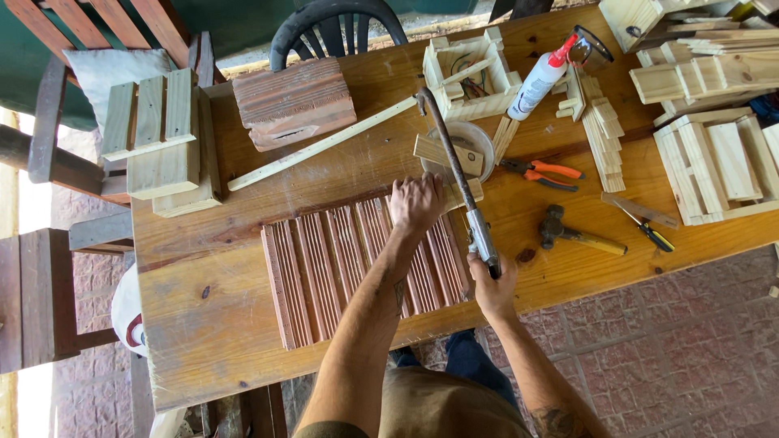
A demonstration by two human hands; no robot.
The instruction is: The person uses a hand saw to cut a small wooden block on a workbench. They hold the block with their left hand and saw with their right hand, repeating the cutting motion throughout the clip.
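My left hand (415, 204) presses flat on the far edge of a reddish grooved wooden panel (341, 268) lying on the wooden table (203, 316). My right hand (492, 285) grips the handle of a hacksaw (461, 182). The saw's frame runs away from me along the panel's right edge, up to a small bowl (479, 139) with wood scraps on it.
Orange-handled pliers (542, 173), a hammer (578, 234) and a screwdriver (647, 229) lie to the right. A glue bottle (540, 79), a small wooden box (471, 73), a thin light strip (320, 146), a reddish block (294, 101) and slatted wooden pieces (718, 166) crowd the far side. Chairs stand at left.
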